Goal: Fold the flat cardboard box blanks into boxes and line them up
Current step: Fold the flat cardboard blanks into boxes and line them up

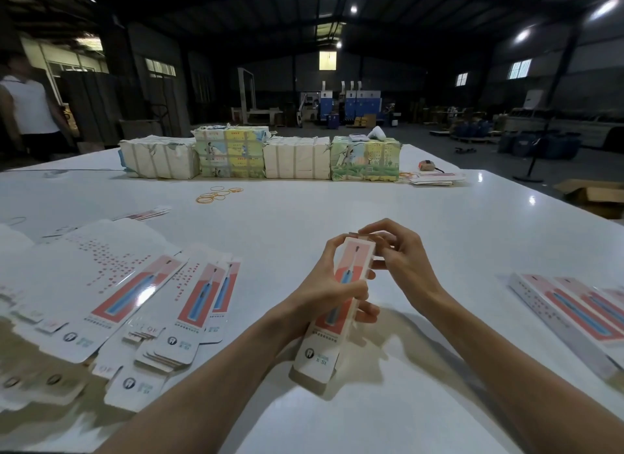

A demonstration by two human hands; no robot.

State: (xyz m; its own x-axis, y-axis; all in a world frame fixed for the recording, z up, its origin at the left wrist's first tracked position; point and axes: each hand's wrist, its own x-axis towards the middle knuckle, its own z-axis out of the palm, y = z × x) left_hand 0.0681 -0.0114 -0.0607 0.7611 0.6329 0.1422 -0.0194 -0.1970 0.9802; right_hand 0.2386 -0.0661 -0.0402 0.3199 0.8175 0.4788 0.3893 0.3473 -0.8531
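Left hand (329, 284), right hand (401, 261), box (322, 349) between, far end part-hidden

This is a single wide-angle view from a camera worn on the person's head, facing forward and tilted down across a white table (297, 217). Both forearms enter from the bottom edge, and the left hand (326, 286) and right hand (407, 262), both on a box (320, 349), sit close under the lens near mid-frame. The wide lens bends the edges and takes in the table's far side and the dim hall (337, 95) beyond.
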